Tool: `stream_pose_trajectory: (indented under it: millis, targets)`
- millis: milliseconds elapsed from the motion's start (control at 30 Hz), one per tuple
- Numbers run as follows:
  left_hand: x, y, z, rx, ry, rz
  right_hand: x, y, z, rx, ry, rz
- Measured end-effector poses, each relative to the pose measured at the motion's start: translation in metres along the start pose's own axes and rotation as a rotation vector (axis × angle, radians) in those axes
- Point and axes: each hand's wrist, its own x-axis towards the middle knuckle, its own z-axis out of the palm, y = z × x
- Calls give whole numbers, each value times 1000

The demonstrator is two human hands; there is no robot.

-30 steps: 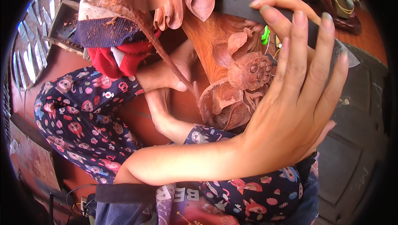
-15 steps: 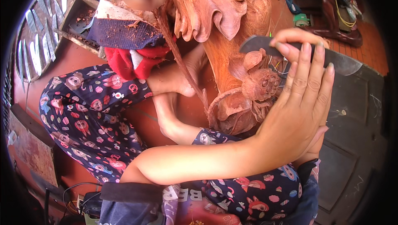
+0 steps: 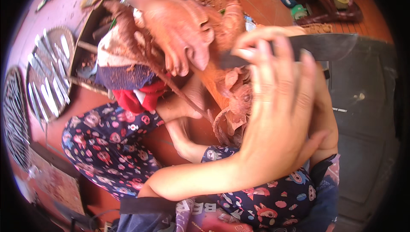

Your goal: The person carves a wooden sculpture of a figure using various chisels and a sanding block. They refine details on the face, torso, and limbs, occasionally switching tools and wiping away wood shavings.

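My right hand [image 3: 267, 33] is closed around the dark handle of a broad-bladed knife [image 3: 331, 46], whose blade points to the right. In front of it, my left hand [image 3: 275, 112] is held up with its back to me, fingers stretched and thumb out to the side. It hides the right palm and the middle of the knife; whether the hands touch, I cannot tell. Just left of and behind my left hand is a carved wooden flower [image 3: 239, 99], partly covered by it. It joins a larger reddish-brown wood carving [image 3: 177, 35] with wavy folds.
Several metal blades lie on a round woven tray [image 3: 51, 71] at the left, beside another tray of dark tools [image 3: 16, 116]. A wooden box [image 3: 87, 44] holds scraps. A thin carved stem [image 3: 177, 90] slants over my crossed legs. At the right lies a dark panel [image 3: 363, 112].
The view has swung left, bringing in the second tool tray. Both hands and the knife now sit further left in the picture, with my left hand larger and blurred over the carved flower.
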Motion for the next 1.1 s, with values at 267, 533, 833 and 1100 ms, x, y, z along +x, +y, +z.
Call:
stream_pose_trajectory:
  millis: [267,533,833,1100]
  targets:
    - [0,-13,18,-77,-43,91,-3,1,-11,-95,1,-19]
    - [-35,0,-12,-298,-104,214,-19,-42,-33,281,145,99]
    - [-51,-12,-55,125,43,43,-11,-26,-24,455,-585,-329]
    - [-65,-15,-123,-44,-9,-254,-22,-43,20,607,-388,-16]
